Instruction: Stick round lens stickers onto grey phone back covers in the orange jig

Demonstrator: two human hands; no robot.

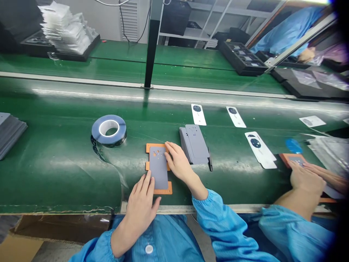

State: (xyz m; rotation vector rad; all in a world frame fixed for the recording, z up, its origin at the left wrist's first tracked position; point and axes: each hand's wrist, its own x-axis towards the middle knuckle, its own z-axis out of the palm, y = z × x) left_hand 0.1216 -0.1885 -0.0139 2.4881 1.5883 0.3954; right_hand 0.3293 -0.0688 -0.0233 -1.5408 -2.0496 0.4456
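Observation:
A thin grey phone back panel (159,171) with several holes near its top lies on an orange fixture (163,190) at the table's front. My left hand (141,200) rests open along the panel's lower left edge, fingers stretched out and thumb apart. At the upper right corner of the panel, the extended fingers of my right hand (178,162) touch its edge, without gripping it. A stack of similar grey panels (196,145) stands just right of my right hand. Behind my left hand is a roll of blue film tape (109,130), part of its strip trailing forward.
White cards with dark round prints (198,114) lie along the back and right (260,150). Another grey stack (11,133) sits at the far left. On the right, a co-worker's hands (308,178) work at another orange fixture (293,159). A dark post (152,54) rises behind the table.

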